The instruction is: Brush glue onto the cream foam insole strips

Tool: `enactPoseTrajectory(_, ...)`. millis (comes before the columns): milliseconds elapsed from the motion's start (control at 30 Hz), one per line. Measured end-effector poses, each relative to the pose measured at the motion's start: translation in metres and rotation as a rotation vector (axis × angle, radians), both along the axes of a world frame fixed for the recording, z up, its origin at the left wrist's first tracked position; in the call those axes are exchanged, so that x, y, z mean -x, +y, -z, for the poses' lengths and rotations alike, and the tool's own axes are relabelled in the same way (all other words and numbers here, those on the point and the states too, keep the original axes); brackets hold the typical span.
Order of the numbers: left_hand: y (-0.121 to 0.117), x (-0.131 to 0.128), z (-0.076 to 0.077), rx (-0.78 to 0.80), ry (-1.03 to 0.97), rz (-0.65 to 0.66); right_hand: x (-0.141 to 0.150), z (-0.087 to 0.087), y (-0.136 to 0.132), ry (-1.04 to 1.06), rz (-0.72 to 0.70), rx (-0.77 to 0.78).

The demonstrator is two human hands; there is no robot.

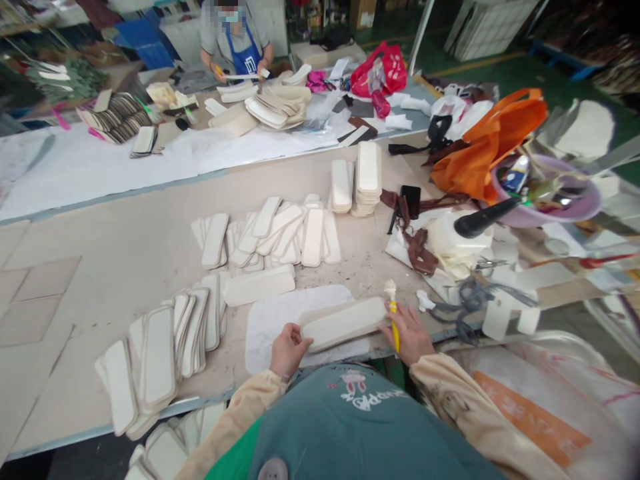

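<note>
A long cream-coloured padded piece [345,321] with rounded ends lies on a white sheet [280,317] at the near edge of the table. My left hand [289,348] is closed on its left end. My right hand [407,332] touches its right end and grips a yellow-handled brush [393,313] with a white, glue-laden tip pointing up. Fanned rows of similar cream pieces [165,347] lie to the left, and more cream pieces [280,233] are spread out just beyond the sheet.
Two neat stacks of pieces [357,177] stand further back. Right of me are brown straps [417,250], scissors [493,265], an orange bag [493,143] and a purple basin [560,197]. Another person in a blue apron [237,47] works at the far side.
</note>
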State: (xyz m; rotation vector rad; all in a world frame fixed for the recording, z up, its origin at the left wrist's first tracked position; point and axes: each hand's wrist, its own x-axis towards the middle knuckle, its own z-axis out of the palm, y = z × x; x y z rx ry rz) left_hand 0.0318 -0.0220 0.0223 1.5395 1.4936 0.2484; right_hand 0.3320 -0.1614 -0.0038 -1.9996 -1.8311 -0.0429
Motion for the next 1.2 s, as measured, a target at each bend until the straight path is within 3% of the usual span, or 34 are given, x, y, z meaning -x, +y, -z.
enactPoseTrajectory(133,-0.002,0.0,-0.01,-0.003,-0.143,-0.059,-0.004,-0.015,0.004,0.144,0.081,-0.103)
enactPoseTrajectory(267,-0.001,-0.005,-0.039,0.081,-0.433,-0.126,0.004,-0.038,0.019,0.279,0.09,-0.153)
enactPoseTrajectory(367,0.006,-0.017,-0.063,0.096,-0.598,-0.132,0.011,-0.049,0.036,0.399,-0.006,-0.105)
enactPoseTrajectory(467,0.019,-0.031,-0.074,0.058,-0.676,-0.163,0.018,-0.05,0.052,0.476,-0.177,-0.037)
enactPoseTrajectory(633,0.039,-0.038,-0.06,0.214,-0.691,-0.358,0.03,-0.034,0.06,0.485,-0.31,0.042)
enactPoseTrajectory(767,0.033,-0.029,-0.042,0.399,-0.768,-0.52,0.041,-0.024,0.053,0.461,-0.325,0.05)
enactPoseTrajectory(967,0.003,-0.024,-0.023,0.54,-0.869,-0.627,0.055,-0.024,0.068,0.405,-0.38,-0.055)
enactPoseTrajectory(1200,-0.01,-0.026,-0.018,0.555,-0.987,-0.611,0.069,-0.01,0.092,0.459,-0.5,0.042)
